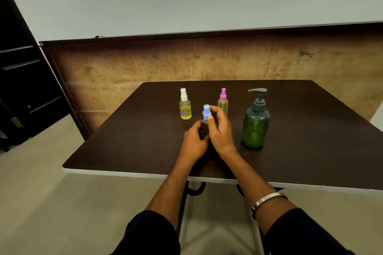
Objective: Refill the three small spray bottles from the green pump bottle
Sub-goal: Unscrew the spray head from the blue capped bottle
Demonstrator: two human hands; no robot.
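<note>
A: Where are the hands?

B: Both reach forward over the near half of the dark bench (124,151), forearms stretched out and meeting at the middle. The left hand (194,141) curls around the lower body of the blue-capped spray bottle (206,112), holding it upright. The right hand (220,130) comes in from the other side, fingers wrapped around the neck, thumb pressed just below the blue cap.

A: So both are closed on it?

B: Yes, both grip that one bottle. Its clear body is mostly hidden by the fingers, so I cannot tell its fill level, nor whether it rests on the bench.

A: And the rest?

B: The white-capped spray bottle (185,105) stands behind and to the left, with yellow liquid in it. The pink-capped spray bottle (223,102) stands just behind the right hand, also yellowish. The green pump bottle (256,124) stands upright to the right, near the right hand but apart from it, its spout pointing left.

A: Anything on the arms?

B: A metal bangle (267,198) sits on the right forearm, and dark sleeves (153,232) cover both upper arms.
</note>
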